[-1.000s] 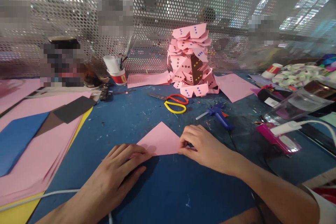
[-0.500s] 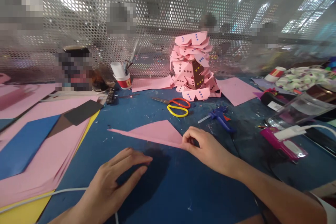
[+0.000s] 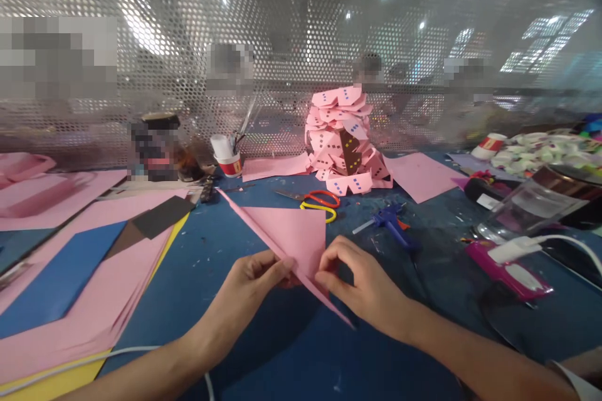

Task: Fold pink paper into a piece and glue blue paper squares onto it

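The left hand (image 3: pixel 256 276) pinches a folded pink paper sheet (image 3: pixel 301 235) by its long folded edge, thumb on top. The right hand (image 3: pixel 362 285) curls at the sheet's right side; whether it grips cannot be told. The sheet tilts above the table (image 3: pixel 376 366). Beyond lie scissors (image 3: pixel 305 198) and a blue glue gun (image 3: pixel 391 219), then a stack of dotted pink paper pieces (image 3: pixel 329 141).

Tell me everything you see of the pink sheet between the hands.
The pink sheet looks like plain, thin paper, with a narrow folded strip along its lower-left edge, slanting from upper left to lower right. It appears tilted and lifted off the blue table. The left hand pinches the strip; the right hand is at its right edge, grip unclear.
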{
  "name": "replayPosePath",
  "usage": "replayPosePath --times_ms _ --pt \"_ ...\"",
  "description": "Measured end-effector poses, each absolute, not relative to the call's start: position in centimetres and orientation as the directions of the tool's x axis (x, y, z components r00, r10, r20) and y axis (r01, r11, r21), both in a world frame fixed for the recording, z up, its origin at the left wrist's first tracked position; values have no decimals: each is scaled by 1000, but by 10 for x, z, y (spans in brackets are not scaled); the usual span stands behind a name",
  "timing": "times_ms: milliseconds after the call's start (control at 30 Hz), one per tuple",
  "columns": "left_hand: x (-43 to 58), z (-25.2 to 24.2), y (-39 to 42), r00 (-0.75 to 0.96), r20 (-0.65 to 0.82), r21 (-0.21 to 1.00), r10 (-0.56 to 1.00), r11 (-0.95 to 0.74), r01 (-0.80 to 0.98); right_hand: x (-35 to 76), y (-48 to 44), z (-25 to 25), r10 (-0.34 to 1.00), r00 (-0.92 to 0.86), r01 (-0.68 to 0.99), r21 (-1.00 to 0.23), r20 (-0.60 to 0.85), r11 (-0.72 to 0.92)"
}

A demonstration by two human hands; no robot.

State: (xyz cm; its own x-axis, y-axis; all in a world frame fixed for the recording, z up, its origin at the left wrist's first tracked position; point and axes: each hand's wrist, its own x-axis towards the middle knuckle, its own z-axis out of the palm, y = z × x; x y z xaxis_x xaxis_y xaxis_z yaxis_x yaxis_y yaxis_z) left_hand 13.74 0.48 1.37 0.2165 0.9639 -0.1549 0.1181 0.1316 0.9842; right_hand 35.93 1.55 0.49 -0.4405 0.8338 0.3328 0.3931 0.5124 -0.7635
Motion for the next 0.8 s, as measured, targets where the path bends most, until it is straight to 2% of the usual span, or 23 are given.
replayPosePath --times_ms 100,167,267,367,600,800 --pt "133 17 8 275 -176 984 945 169 49 364 21 6 860 -253 393 -766 442 509" --pt "129 19 10 316 -192 980 929 200 6 367 25 7 894 -180 362 -817 411 449" --pt "125 20 14 372 -214 975 903 223 21 368 28 8 933 -228 225 -917 280 330" --pt "123 21 18 365 -229 973 902 213 83 368 28 7 919 -295 201 -923 261 327" --pt "119 24 26 353 -271 956 896 209 204 372 27 2 722 -477 320 -667 501 673" --pt "111 19 35 425 -262 951 866 157 266 373 23 5 635 -539 497 -400 554 770"
